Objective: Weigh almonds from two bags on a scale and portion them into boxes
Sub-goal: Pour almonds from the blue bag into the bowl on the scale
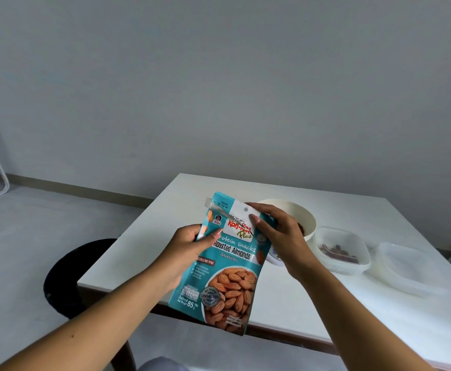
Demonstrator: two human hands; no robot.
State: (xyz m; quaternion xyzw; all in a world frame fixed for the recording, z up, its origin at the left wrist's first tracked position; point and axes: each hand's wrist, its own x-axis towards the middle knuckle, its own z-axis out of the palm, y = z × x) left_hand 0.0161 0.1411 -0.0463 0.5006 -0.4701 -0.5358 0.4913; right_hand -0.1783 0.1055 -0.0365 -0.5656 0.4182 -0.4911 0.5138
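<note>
With the bag [225,263] lifted upright over the near edge of the surface [312,303], the left hand [192,245] clamps its side to steady it while the right hand [278,228] pinches the top corner, where a strip is already peeling away, so tearing it open looks like the step in hand. Behind the hands sit a bowl [303,218], a box [342,250] with some almonds, and an empty box [411,269], all in reach for pouring. It's a white surface in a bare grey-walled room, with a dark stool [69,274] at the left.

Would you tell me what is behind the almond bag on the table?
Behind the almond bag, held by the left hand and right hand, stands a cream bowl on something white, likely the scale; most of both is covered.
</note>
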